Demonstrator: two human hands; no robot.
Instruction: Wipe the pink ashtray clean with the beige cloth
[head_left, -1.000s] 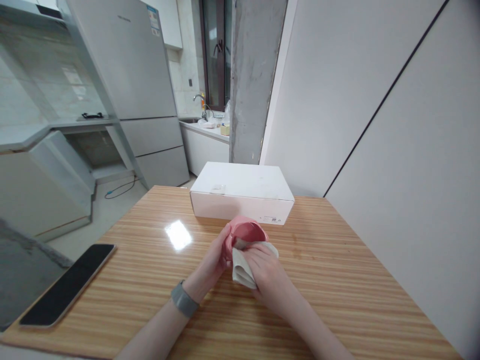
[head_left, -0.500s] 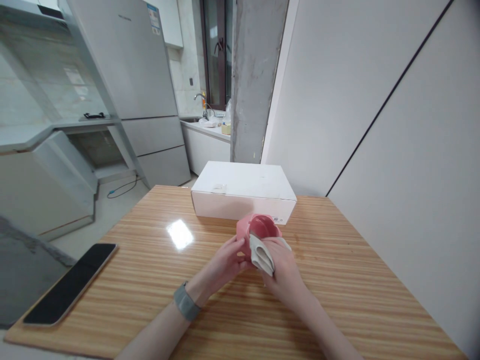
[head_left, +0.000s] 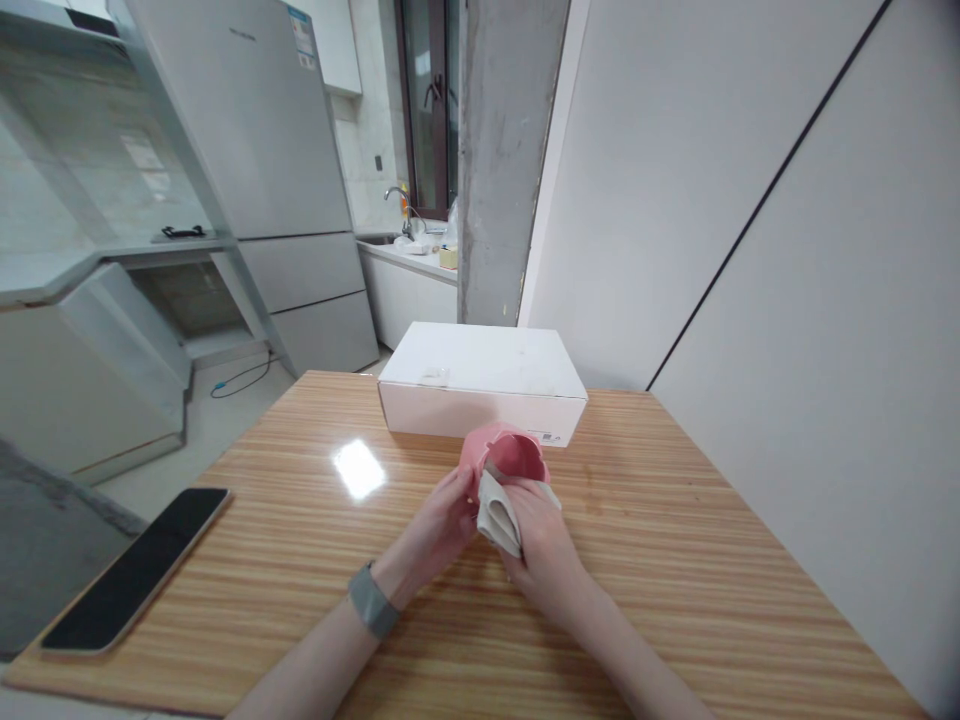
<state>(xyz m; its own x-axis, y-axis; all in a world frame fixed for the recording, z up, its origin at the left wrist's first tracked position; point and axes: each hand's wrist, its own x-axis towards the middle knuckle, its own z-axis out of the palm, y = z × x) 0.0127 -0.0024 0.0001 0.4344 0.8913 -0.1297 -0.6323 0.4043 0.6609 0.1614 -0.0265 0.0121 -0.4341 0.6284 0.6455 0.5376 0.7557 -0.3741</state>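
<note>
A pink cup-like container (head_left: 480,448) is tilted with its opening towards me, just in front of the white box. My left hand (head_left: 444,518) is closed around its left side, a grey band on the wrist. In my right hand (head_left: 541,530) is a folded light grey cloth (head_left: 498,515), bunched at the container's mouth. The fingertips of that hand reach inside the opening and are hidden there. The lower part of the container is covered by my hands and the cloth.
A closed white box (head_left: 480,385) lies at the far side of the wood-grain table (head_left: 675,560). On the left edge rests a black flat phone-like slab (head_left: 139,570). A white wall (head_left: 787,300) runs along the right; a fridge (head_left: 285,150) stands beyond the table.
Both hands, with the pink container and the cloth, have shifted slightly left. The grips look the same, and the camera view has moved a little.
</note>
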